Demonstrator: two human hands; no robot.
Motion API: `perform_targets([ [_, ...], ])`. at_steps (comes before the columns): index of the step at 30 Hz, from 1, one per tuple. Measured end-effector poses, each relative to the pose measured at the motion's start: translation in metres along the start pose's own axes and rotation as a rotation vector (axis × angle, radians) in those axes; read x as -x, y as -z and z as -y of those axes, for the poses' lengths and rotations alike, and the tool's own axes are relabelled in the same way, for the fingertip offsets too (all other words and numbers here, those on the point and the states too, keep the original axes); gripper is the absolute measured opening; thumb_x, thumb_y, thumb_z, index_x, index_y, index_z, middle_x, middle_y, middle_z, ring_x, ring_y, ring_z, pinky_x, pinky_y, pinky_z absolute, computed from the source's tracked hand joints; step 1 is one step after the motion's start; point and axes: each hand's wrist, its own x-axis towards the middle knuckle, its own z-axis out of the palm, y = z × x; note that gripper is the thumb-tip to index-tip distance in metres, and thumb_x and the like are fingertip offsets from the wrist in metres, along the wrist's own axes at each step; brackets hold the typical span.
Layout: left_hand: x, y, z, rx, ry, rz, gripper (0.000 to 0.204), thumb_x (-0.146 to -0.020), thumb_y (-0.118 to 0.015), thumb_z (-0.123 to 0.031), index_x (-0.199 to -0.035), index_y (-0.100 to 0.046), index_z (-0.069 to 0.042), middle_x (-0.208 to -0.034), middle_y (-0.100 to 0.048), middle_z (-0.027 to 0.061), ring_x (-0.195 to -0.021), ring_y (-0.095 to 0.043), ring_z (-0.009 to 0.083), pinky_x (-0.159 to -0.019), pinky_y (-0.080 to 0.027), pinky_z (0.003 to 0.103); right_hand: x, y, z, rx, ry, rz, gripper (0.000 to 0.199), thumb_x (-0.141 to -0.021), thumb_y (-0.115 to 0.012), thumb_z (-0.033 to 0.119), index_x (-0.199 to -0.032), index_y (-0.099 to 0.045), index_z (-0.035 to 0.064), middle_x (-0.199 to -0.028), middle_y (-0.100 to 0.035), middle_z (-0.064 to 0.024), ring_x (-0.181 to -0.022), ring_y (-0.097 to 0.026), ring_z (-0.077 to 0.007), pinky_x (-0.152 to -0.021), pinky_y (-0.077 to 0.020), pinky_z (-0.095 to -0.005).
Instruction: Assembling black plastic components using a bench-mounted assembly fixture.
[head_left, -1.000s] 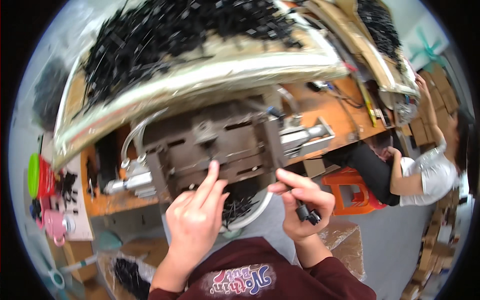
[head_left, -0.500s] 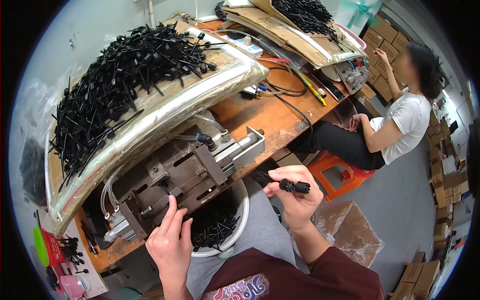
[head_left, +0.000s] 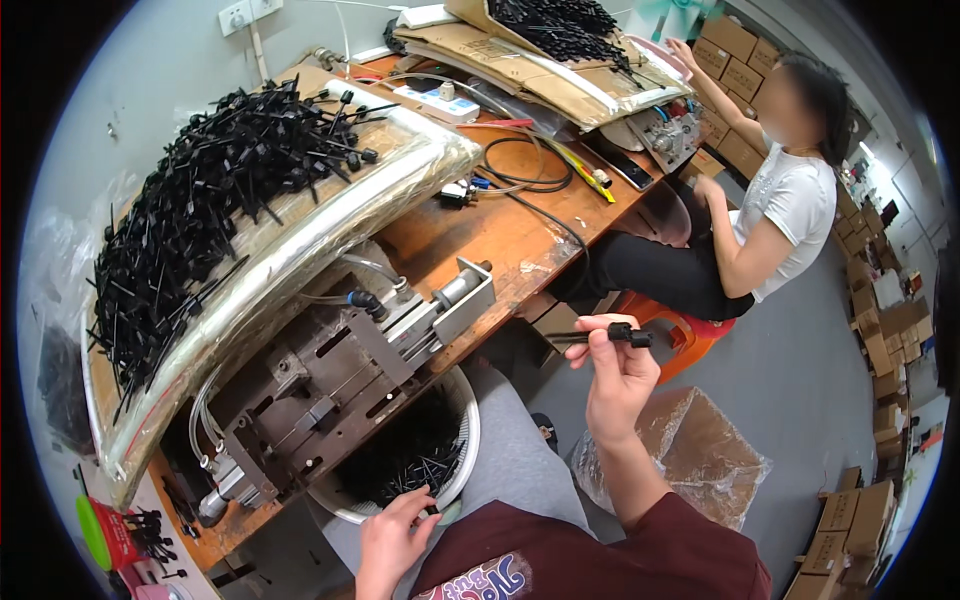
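Above my lap at the right, my right hand [head_left: 618,385] grips slim black stems with ribbed black heads [head_left: 630,336]; the heads point right. Lower down, by the rim of a white basket [head_left: 474,430], my left hand [head_left: 395,535] is closed in a pinch on a small black piece [head_left: 431,506], mostly hidden by the fingers. The basket holds many black stemmed parts [head_left: 425,465]. Beyond my left hand, at the table edge, a metal clamping fixture [head_left: 345,365] with air cylinders and clear hoses stands apart from both hands.
A cardboard tray wrapped in plastic [head_left: 330,225] bears a large heap of black parts [head_left: 215,190]. Cables [head_left: 530,165] and a power strip [head_left: 440,103] lie on the wooden table [head_left: 430,235]. A co-worker [head_left: 790,200] sits at the right near a plastic-lined carton [head_left: 690,450].
My left hand has drawn back from the fixture, down toward the basket's near rim. My right hand has shifted slightly right and turned the black parts. The co-worker's raised arm has moved left.
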Motion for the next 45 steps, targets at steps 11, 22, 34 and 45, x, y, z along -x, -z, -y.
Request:
perform_targets([
  [11, -0.003, -0.014, 0.004, -0.11, -0.015, -0.11, 0.047, -0.078, -0.076, -0.022, -0.121, -0.061, -0.01, -0.116, -0.066, 0.0099, -0.063, -0.067, 0.0171, -0.059, -0.053, 0.032, -0.004, 0.008, 0.009, 0.041, -0.062, 0.041, 0.017, -0.099, -0.052, 0.011, -0.101, -0.058, -0.0047, -0.094, -0.068, -0.0175, -0.057, -0.065, -0.0171, -0.054, -0.0521, -0.0248],
  [22, -0.008, -0.031, -0.003, -0.077, -0.279, -0.146, 0.04, -0.083, -0.072, -0.029, -0.118, -0.063, -0.012, -0.106, -0.068, 0.0055, -0.073, -0.068, 0.025, -0.063, -0.055, 0.035, -0.223, -0.081, 0.096, -0.187, 0.185, 0.322, 0.024, -0.098, -0.055, 0.012, -0.117, -0.058, -0.0022, -0.1, -0.066, -0.0081, -0.077, -0.059, -0.0114, -0.068, -0.0463, -0.0243],
  [34, 0.006, 0.004, -0.028, 0.186, -0.223, -0.343, 0.051, -0.078, -0.076, -0.013, -0.124, -0.058, -0.001, -0.096, -0.072, 0.0111, -0.071, -0.069, 0.0179, -0.064, -0.055, 0.029, -0.119, -0.101, 0.065, 0.043, 0.131, 0.428, 0.024, -0.09, -0.068, 0.018, -0.099, -0.068, -0.0046, -0.085, -0.071, -0.0125, -0.069, -0.067, -0.0138, -0.064, -0.0539, -0.026],
  [45, -0.018, 0.06, -0.064, 0.69, -0.247, -0.62, 0.046, -0.069, -0.084, -0.002, -0.108, -0.061, 0.005, -0.1, -0.067, 0.015, -0.087, -0.069, 0.0216, -0.074, -0.058, 0.03, 0.028, -0.109, 0.016, 0.323, 0.827, 0.925, 0.031, -0.072, -0.064, 0.005, -0.101, -0.069, -0.0063, -0.101, -0.069, -0.0203, -0.083, -0.071, -0.0272, -0.071, -0.0595, -0.0322],
])
